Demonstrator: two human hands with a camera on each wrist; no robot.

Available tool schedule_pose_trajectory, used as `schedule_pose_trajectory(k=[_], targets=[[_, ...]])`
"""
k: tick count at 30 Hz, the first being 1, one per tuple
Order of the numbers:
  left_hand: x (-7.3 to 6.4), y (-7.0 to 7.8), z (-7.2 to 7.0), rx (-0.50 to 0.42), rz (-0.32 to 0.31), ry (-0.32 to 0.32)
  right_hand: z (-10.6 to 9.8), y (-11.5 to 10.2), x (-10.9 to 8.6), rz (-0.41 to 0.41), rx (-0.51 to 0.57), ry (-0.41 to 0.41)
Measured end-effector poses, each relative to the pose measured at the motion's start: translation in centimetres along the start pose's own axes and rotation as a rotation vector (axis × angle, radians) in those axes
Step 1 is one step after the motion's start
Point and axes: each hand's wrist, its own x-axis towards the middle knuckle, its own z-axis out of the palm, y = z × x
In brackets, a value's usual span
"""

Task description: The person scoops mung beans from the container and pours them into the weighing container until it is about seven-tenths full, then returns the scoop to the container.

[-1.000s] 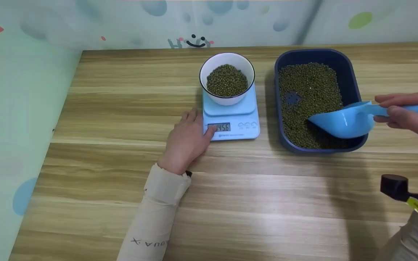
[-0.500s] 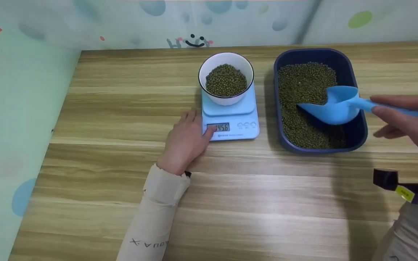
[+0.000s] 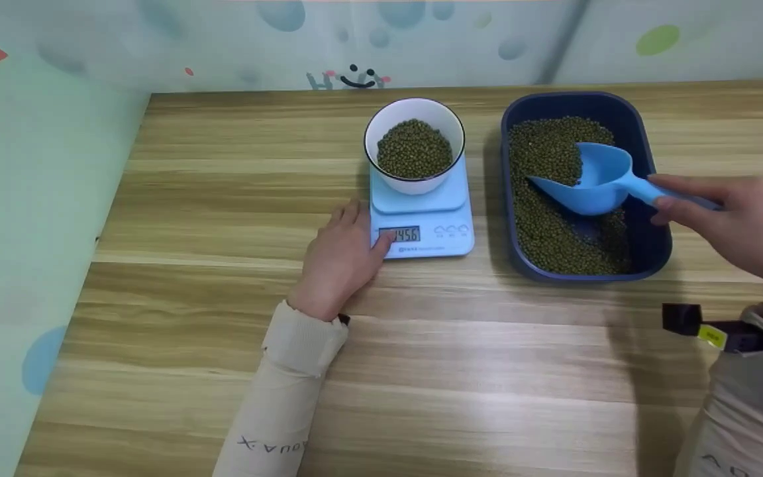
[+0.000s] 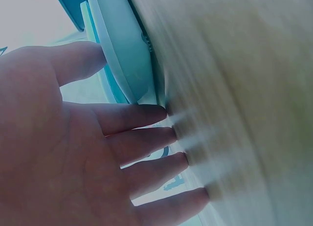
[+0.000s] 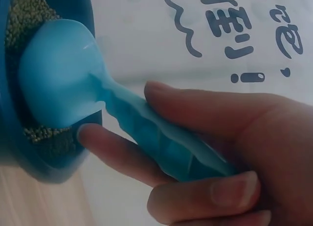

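My right hand [image 3: 746, 222] grips the handle of a light blue scoop [image 3: 597, 197], its fingers curled round the ridged handle in the right wrist view. The scoop's mouth points left among the green beans [image 3: 547, 245] inside a dark blue tub [image 3: 663, 255], with beans at its lip. My left hand [image 3: 340, 262] lies at the left side of a light blue kitchen scale [image 3: 457, 199]. Its thumb touches the scale's edge by the display, and its straight fingers [image 4: 142, 144] rest on the table. On the scale stands a white bowl [image 3: 414, 185] partly filled with the same beans.
The wooden table [image 3: 487, 371] runs back to a pale patterned wall [image 3: 461, 46] just behind the bowl and tub. Another pale wall [image 3: 30, 218] bounds the left side. A narrow strip of table separates scale and tub.
My right hand has moved left and away with the scoop, from the tub's near right towards its middle. The scoop has turned so more of its inside shows. The left hand stays put.
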Motion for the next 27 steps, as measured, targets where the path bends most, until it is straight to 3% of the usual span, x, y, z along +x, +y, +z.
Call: schedule_pose_trajectory(k=[9,17,27], targets=[[-0.1,-0.3,0.1,-0.005,0.001,-0.003,0.7,-1.4,0.9,-0.046,-0.014,0.025],[-0.2,-0.2,0.1,-0.010,0.003,-0.001,1.4,-1.7,1.4,-0.056,0.007,-0.017],[-0.1,0.0,-0.1,0.004,0.017,0.004,1.7,-1.3,1.4,0.047,0.047,-0.058]])
